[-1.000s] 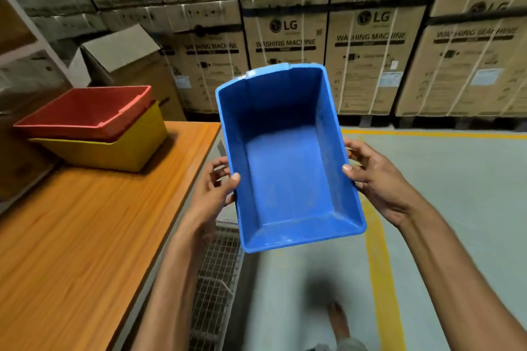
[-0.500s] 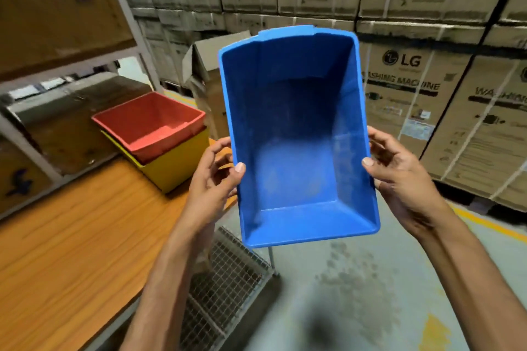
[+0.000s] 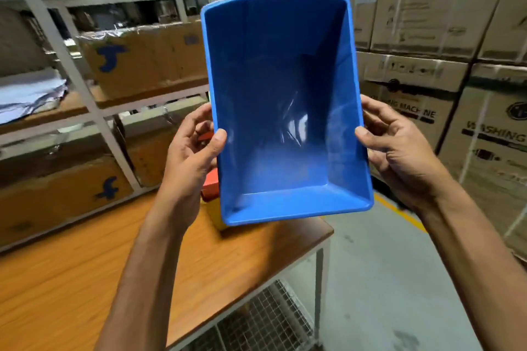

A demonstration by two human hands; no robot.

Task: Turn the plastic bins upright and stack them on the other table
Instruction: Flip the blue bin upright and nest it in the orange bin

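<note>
We hold the blue bin (image 3: 285,111) in the air above the desk's (image 3: 85,279) far right corner. Its open mouth faces us and its long axis runs near to far. Our left hand (image 3: 194,151) grips the left rim and our right hand (image 3: 399,151) grips the right rim, thumbs hooked inside. The bin hides most of a red bin (image 3: 210,185) and a yellow bin (image 3: 216,216) on the wooden desk. A shelving rack (image 3: 94,100) stands left, stacked cartons (image 3: 427,8) right.

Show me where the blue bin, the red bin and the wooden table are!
blue bin (image 3: 285,128): head view, on its inside floor.
red bin (image 3: 210,186): head view, on the corner showing beside the blue bin.
wooden table (image 3: 71,279): head view, on its bare top.
</note>
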